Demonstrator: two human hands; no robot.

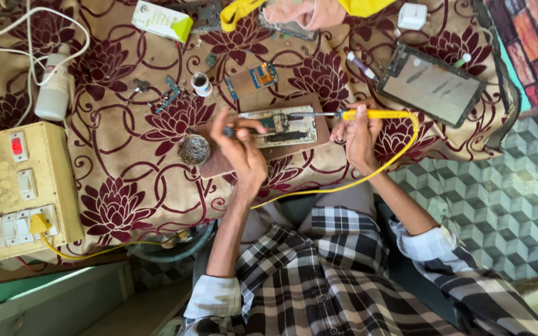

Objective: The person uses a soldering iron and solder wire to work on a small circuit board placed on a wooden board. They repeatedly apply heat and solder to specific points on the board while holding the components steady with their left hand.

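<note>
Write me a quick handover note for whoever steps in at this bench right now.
Left hand: holds a small dark tool against the circuit board.
Right hand: holds the yellow soldering iron, tip resting on the board's right end.
The board lies on a brown block on the floral cloth. Round metal tin sits left of it, a tablet to the right.
Done or left: joints too small to judge.

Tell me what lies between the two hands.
In the head view, an opened phone on a brown pad lies between left hand and right hand; the soldering iron points at it.
</note>
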